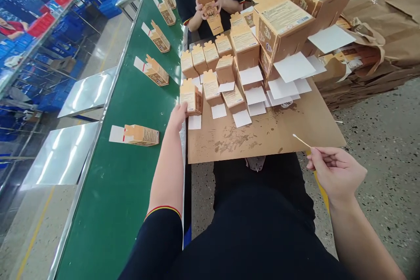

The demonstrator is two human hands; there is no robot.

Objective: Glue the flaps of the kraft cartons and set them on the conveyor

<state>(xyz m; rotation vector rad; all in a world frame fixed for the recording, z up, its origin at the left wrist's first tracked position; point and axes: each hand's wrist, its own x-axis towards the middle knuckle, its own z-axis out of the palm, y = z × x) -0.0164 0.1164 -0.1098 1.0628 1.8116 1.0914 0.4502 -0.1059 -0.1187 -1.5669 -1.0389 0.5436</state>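
The left hand (178,117) is touching a carton (191,97) on the cardboard sheet (269,140), its fingertips partly hidden, so I can't tell whether it's gripping. The right hand (337,173) is pinching a swab (302,141). Cartons are overlapping; beyond, a person's face is blurring out beside the green conveyor (131,175).

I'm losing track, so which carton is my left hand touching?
The cardboard sheet's front-left carton, beside the green belt; only it meets your left hand.

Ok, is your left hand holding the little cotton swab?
No, the right hand holds the cotton swab; the left hand touches a box.
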